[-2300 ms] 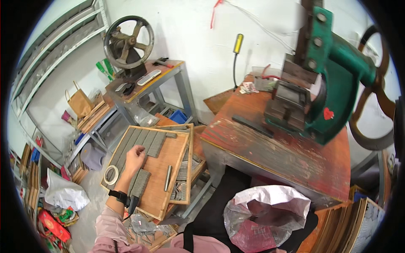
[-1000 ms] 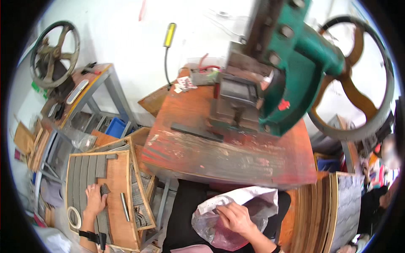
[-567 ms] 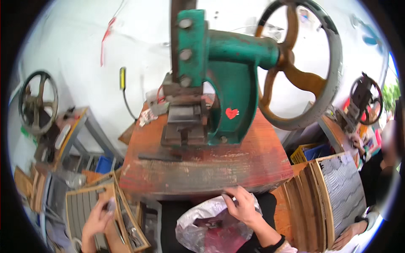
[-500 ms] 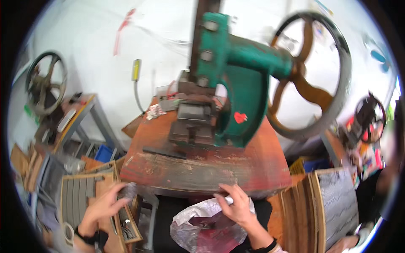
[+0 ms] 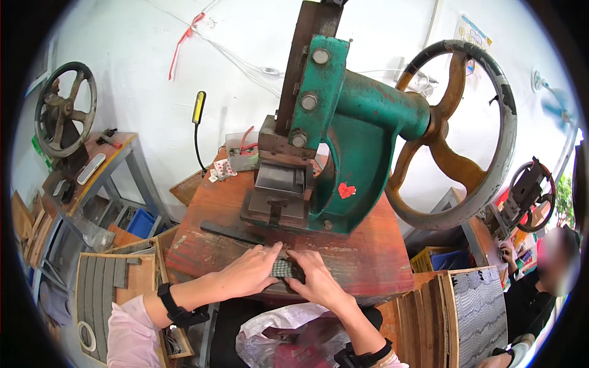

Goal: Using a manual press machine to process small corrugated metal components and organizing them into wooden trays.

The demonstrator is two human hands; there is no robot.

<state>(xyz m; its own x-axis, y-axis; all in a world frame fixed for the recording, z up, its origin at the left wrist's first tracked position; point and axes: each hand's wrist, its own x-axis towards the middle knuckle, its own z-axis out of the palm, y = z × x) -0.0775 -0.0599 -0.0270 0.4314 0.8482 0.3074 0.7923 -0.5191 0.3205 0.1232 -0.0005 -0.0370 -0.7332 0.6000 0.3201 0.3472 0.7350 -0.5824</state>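
At the front edge of the red-brown table (image 5: 380, 264), my two hands meet around a small block of narrow pieces with grey-green stripes (image 5: 282, 268). My left hand (image 5: 253, 268) grips it from the left, fingers and thumb closed along its side. From the right, my right hand (image 5: 318, 279) closes on the same block. Behind them stands a green hand press (image 5: 362, 147) with a big spoked wheel (image 5: 506, 147). A dark flat bar (image 5: 230, 232) lies on the tabletop before the press. Below my hands, a clear plastic bag (image 5: 254, 340) with something reddish inside rests on my lap.
To the left, a wooden tray (image 5: 80, 294) holds rows of grey strips and a tape roll. Stacked wooden trays (image 5: 451, 313) with grey wavy strips stand at right, near another person (image 5: 534, 288). A yellow-black lamp (image 5: 198, 107) and a clear box (image 5: 240, 161) are behind.
My left hand has brought the striped block from above the left tray to the table's front edge. My right hand has moved up from over the bag and now grips the block too.
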